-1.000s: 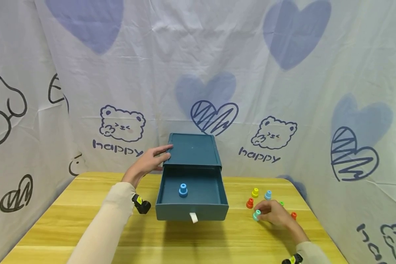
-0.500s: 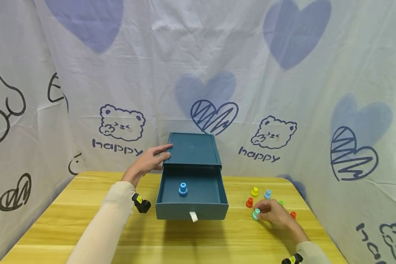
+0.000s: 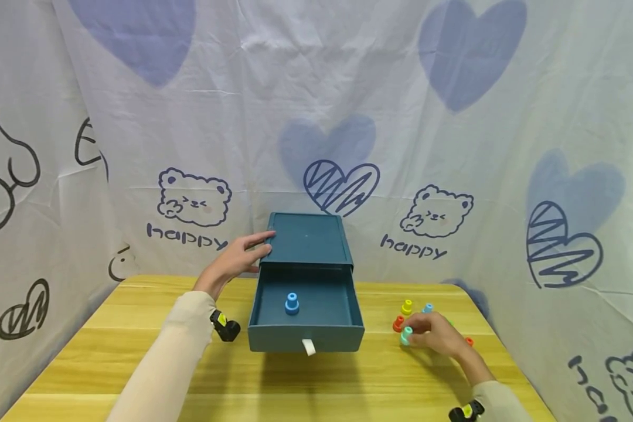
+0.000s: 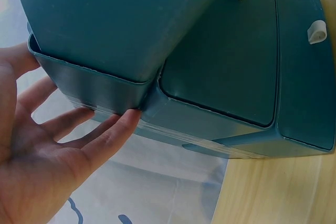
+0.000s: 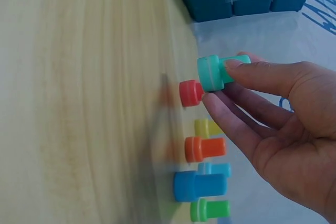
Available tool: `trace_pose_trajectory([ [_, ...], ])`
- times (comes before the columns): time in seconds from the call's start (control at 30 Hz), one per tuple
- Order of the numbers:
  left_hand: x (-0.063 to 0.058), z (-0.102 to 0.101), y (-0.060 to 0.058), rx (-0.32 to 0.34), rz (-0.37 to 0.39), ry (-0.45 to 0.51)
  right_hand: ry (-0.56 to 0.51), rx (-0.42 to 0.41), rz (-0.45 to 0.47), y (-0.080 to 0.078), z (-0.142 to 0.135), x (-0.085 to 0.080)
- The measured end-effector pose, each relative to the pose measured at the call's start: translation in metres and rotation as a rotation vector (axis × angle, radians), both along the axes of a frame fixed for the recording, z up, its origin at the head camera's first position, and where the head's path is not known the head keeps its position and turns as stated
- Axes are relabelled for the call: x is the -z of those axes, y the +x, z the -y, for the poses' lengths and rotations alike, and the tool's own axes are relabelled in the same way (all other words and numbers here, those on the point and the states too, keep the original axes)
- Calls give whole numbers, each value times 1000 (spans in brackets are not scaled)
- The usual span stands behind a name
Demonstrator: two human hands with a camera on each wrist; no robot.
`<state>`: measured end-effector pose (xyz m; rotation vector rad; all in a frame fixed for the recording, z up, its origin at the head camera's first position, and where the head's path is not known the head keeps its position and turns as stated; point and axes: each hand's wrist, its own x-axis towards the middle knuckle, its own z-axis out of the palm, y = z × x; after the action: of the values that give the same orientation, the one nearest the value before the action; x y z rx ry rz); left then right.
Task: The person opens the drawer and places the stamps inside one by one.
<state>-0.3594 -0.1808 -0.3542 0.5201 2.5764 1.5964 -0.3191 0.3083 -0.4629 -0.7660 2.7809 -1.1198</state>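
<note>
A turquoise stepped peg (image 3: 406,336) is pinched between the thumb and fingers of my right hand (image 3: 438,336). In the right wrist view the peg (image 5: 211,73) is held just off the tabletop, its wide end toward the wood. My left hand (image 3: 233,261) rests against the left side of a dark teal drawer unit (image 3: 308,241), fingers spread and fairly straight. The unit's top drawer (image 3: 274,339) is pulled out, with a white pull tab (image 3: 308,347) on its front. Inside it stands a blue stepped peg (image 3: 292,305). Lower drawers (image 4: 220,51) appear closed in the left wrist view.
Around my right hand stand several more pegs: a red one (image 3: 398,323), a yellow one (image 3: 407,307), a light blue one (image 3: 428,309), a green one (image 5: 210,210) and another red one (image 3: 469,341). A printed cloth (image 3: 306,88) hangs behind the wooden table (image 3: 153,328).
My right hand has risen slightly and shifted a little left, lifting the turquoise peg. My left hand and the open drawer have stayed in place.
</note>
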Motion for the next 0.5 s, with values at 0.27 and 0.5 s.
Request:
trace_pose_trajectory([
  [0.27, -1, 0, -1, 7, -10, 5, 5, 18, 10, 1, 6, -10],
  [0.5, 1, -1, -1, 4, -5, 7, -10, -21, 30, 0, 10, -18],
])
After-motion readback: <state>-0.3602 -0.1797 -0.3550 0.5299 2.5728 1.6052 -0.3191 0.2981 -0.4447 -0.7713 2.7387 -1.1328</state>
